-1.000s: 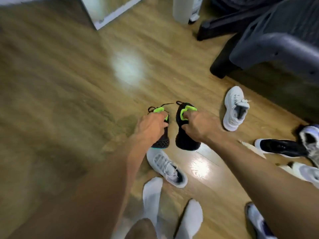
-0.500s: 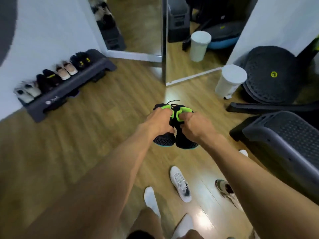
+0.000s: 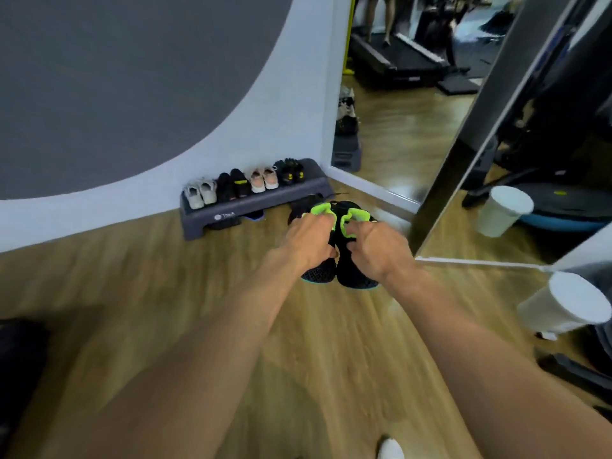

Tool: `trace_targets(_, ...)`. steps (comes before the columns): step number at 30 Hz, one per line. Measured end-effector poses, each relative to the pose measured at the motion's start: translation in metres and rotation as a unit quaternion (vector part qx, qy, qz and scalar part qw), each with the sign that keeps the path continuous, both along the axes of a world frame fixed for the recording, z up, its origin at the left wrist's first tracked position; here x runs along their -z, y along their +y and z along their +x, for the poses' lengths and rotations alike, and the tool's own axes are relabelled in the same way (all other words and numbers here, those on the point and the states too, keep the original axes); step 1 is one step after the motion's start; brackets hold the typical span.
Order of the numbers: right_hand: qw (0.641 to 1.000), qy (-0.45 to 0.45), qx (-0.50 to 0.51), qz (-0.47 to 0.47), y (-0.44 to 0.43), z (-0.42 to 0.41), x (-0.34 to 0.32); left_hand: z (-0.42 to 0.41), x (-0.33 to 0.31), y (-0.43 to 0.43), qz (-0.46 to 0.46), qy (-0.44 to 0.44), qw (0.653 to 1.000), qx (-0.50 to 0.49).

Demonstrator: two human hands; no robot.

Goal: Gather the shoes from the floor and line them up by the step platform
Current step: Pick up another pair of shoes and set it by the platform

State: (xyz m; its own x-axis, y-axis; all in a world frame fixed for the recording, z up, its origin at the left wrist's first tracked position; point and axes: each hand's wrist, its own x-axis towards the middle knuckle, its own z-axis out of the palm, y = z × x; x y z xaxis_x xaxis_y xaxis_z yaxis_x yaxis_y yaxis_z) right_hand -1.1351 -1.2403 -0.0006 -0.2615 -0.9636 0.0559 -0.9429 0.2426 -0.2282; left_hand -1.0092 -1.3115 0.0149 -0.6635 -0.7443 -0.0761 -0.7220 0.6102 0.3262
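Note:
I carry a pair of black shoes with neon green heel tabs, held side by side in the air. My left hand (image 3: 311, 241) grips the left black shoe (image 3: 316, 274) at its collar. My right hand (image 3: 374, 250) grips the right black shoe (image 3: 356, 279) the same way. Ahead, against the wall, stands the dark grey step platform (image 3: 265, 203). On it sit a white pair (image 3: 200, 193), a black pair (image 3: 233, 185), a beige pair (image 3: 261, 178) and another black pair (image 3: 291, 170). A dark shoe with a blue sole (image 3: 253, 216) lies under the platform's front edge.
A large mirror (image 3: 407, 127) leans against the wall right of the platform and reflects a treadmill. A white bin (image 3: 563, 306) stands on the floor at the right, its reflection in a second mirror. My white sock (image 3: 390, 450) shows at the bottom. Wooden floor lies between me and the platform.
I have lifted the black pair off the floor, turned left and moved toward the step platform, which is now straight ahead. The shoes scattered on the floor have left the view.

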Motion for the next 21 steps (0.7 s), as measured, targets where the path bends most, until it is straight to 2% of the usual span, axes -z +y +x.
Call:
trace_targets(8, 0.997, 0.008, -0.074, 0.025, -0.132, 0.046, 0.004, 0.056, 0.009, -0.113, 0.007, -0.007, 0.997, -0.079)
trace_targets(14, 0.991, -0.031, -0.117, 0.052, -0.243, 0.047, 0.026, 0.058, 0.032, -0.211, 0.027, -0.017, 0.991, -0.127)
trace_targets(21, 0.982, -0.027, -0.179, 0.049, -0.362, 0.041, 0.031, 0.056, 0.045, -0.315, 0.02, -0.024, 0.981, -0.191)
